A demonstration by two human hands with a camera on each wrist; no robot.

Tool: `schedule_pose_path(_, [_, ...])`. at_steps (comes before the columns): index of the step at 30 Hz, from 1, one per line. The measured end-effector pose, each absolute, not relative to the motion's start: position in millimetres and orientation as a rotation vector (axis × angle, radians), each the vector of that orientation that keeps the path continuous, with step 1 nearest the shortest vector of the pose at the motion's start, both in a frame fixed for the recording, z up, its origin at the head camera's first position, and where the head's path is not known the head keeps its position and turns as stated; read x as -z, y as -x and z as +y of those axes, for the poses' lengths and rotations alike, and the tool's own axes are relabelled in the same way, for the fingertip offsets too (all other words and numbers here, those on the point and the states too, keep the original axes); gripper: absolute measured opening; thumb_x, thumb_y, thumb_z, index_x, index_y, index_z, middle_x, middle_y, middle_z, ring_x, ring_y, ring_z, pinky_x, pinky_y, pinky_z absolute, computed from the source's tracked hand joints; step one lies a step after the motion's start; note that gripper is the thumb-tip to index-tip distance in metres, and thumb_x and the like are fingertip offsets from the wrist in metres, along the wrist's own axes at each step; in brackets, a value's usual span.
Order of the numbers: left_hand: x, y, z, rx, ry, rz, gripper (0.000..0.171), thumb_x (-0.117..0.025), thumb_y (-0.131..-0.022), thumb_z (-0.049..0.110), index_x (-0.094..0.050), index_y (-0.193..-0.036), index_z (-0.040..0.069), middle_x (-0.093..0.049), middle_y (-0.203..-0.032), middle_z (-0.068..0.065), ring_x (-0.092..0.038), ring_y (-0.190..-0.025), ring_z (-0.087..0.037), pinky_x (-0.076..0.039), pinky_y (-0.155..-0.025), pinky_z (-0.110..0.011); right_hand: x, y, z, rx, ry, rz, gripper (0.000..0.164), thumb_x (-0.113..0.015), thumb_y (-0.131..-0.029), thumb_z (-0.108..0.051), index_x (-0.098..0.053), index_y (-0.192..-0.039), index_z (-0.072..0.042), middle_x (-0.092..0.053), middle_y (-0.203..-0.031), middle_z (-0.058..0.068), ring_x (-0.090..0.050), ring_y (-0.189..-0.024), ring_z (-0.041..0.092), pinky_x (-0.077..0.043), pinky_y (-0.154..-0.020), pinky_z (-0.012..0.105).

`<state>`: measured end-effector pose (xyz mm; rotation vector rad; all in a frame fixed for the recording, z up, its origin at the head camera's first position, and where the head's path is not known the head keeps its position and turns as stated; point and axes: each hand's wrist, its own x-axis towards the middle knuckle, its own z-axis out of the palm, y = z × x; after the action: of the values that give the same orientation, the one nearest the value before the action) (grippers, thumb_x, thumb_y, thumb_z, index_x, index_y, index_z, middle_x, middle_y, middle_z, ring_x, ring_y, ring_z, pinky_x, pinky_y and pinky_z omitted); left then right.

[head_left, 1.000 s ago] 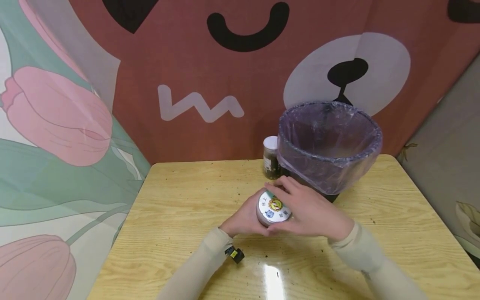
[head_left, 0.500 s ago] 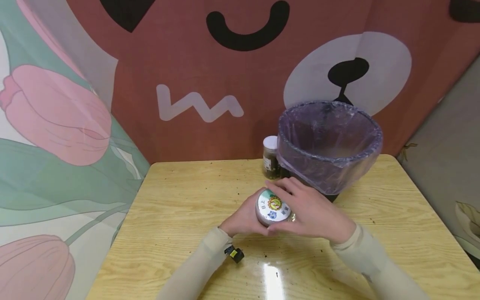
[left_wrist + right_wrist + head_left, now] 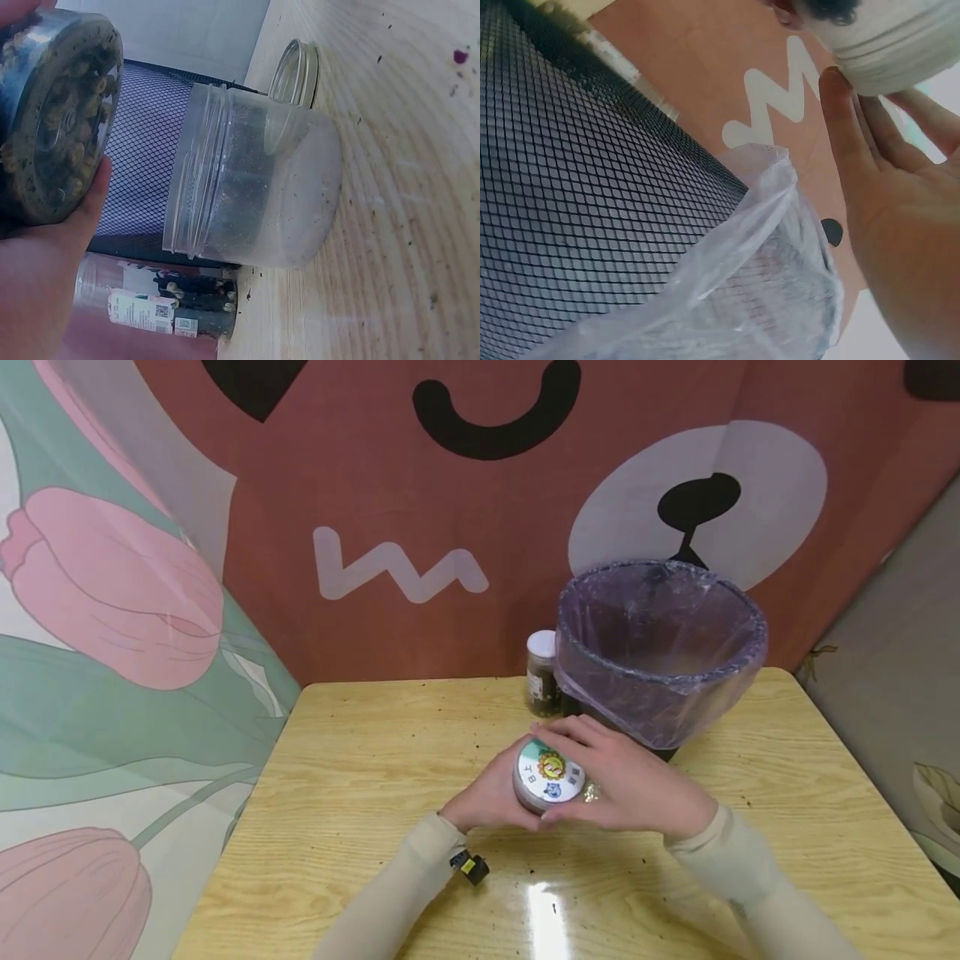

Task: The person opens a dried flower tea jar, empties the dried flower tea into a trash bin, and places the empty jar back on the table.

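Observation:
My left hand (image 3: 489, 792) grips a clear jar (image 3: 64, 124) of dark, dried bits with yellowish pieces, held above the table. The jar's white lid (image 3: 551, 770) carries a printed flower and a blue figure. Around that lid curl the thumb and fingers of my right hand (image 3: 633, 781); the right wrist view shows the fingertips against the lid's ridged side. Below the held jar, in the left wrist view, an uncapped clear jar (image 3: 259, 180) stands on the table. A loose round lid (image 3: 295, 75) lies near it. My hands hide both from the head view.
A black mesh bin (image 3: 142, 150) with a purplish plastic liner (image 3: 660, 706) stands at the back right. Left of it is another filled jar (image 3: 542, 681) with a white lid. Small dark crumbs are scattered over the wooden table (image 3: 360, 760). A printed cloth (image 3: 390, 643) hangs behind.
The print on the lid has turned counterclockwise as seen from above. My right hand has shifted very slightly to the right; the left hand and the jar stay in place.

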<state>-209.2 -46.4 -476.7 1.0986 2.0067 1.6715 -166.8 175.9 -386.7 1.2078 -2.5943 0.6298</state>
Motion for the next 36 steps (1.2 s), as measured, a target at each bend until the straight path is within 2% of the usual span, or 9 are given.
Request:
schedule_pose_path(3, [478, 210, -46, -1.664, -1.108, 2.023, 0.113, -0.093, -0.065, 0.001, -0.032, -0.159, 0.023, -0.053, -0.147, -0.004, -0.055, -0.133, -0.016, -0.045, -0.116, -0.035, 389, 165, 173, -0.549, -1.163, -2.607, 0.100, -0.072, -0.081, -0.073, -0.045, -0.157, -0.015, -0.057, -0.142, 0.004, -0.058, -0.118, 0.015, -0.058, -0.089, 0.037])
schedule_pose_path(6, [478, 210, -45, -1.664, -1.101, 2.019, 0.114, -0.093, -0.065, 0.001, -0.032, -0.159, 0.024, -0.053, -0.147, -0.005, -0.056, -0.131, -0.016, -0.046, -0.115, -0.035, 390, 165, 171, -0.496, -1.151, -2.603, 0.101, -0.071, -0.080, -0.075, -0.045, -0.158, -0.017, -0.058, -0.138, 0.004, -0.058, -0.113, 0.014, -0.058, -0.085, 0.035])
schedule_pose_path(10, [477, 208, -45, -1.653, -1.086, 2.022, 0.112, -0.092, -0.065, 0.001, -0.033, -0.158, 0.025, -0.054, -0.144, -0.003, -0.057, -0.128, -0.015, -0.048, -0.113, -0.034, 389, 166, 172, -0.512, -1.187, -2.597, 0.097, -0.075, -0.081, -0.069, -0.045, -0.158, -0.018, -0.059, -0.137, 0.004, -0.057, -0.114, 0.014, -0.058, -0.086, 0.034])
schedule_pose_path(18, [479, 209, -47, -1.646, -1.077, 1.991, 0.115, -0.092, -0.063, -0.001, -0.033, -0.158, 0.025, -0.054, -0.145, -0.004, -0.056, -0.130, -0.016, -0.047, -0.114, -0.035, 380, 168, 181, -0.599, -1.252, -2.577, 0.088, -0.081, -0.083, -0.058, -0.051, -0.153, -0.014, -0.056, -0.145, 0.002, -0.056, -0.125, 0.019, -0.058, -0.095, 0.042])
schedule_pose_path(24, [478, 210, -47, -1.667, -1.094, 1.965, 0.113, -0.092, -0.064, 0.001, -0.034, -0.157, 0.026, -0.054, -0.143, -0.004, -0.058, -0.127, -0.016, -0.050, -0.112, -0.036, 379, 170, 184, -0.638, -1.251, -2.524, 0.085, -0.076, -0.087, -0.060, -0.049, -0.155, -0.016, -0.055, -0.143, 0.006, -0.057, -0.124, 0.023, -0.058, -0.094, 0.046])
schedule_pose_path(28, [478, 209, -50, -1.671, -1.073, 1.992, 0.107, -0.093, -0.063, 0.001, -0.039, -0.153, 0.023, -0.056, -0.141, -0.005, -0.057, -0.127, -0.017, -0.050, -0.111, -0.036, 380, 172, 185, -0.672, -1.248, -2.467, 0.084, -0.075, -0.089, -0.058, -0.045, -0.158, -0.020, -0.054, -0.143, 0.005, -0.056, -0.125, 0.021, -0.058, -0.093, 0.044])
schedule_pose_path(32, [477, 210, -55, -1.665, -1.020, 2.049, 0.101, -0.094, -0.063, 0.002, -0.044, -0.148, 0.021, -0.058, -0.140, -0.003, -0.058, -0.127, -0.016, -0.048, -0.113, -0.035, 380, 174, 187, -0.731, -1.231, -2.415, 0.082, -0.080, -0.088, -0.047, -0.045, -0.158, -0.023, -0.052, -0.143, 0.005, -0.056, -0.123, 0.018, -0.057, -0.088, 0.038])
schedule_pose_path(36, [476, 211, -61, -1.694, -1.012, 2.088, 0.099, -0.096, -0.061, 0.003, -0.047, -0.146, 0.019, -0.059, -0.140, -0.001, -0.058, -0.129, -0.017, -0.046, -0.115, -0.036, 382, 177, 188, -0.787, -1.202, -2.369, 0.077, -0.082, -0.087, -0.044, -0.050, -0.153, -0.020, -0.052, -0.141, 0.007, -0.058, -0.122, 0.019, -0.058, -0.089, 0.040])
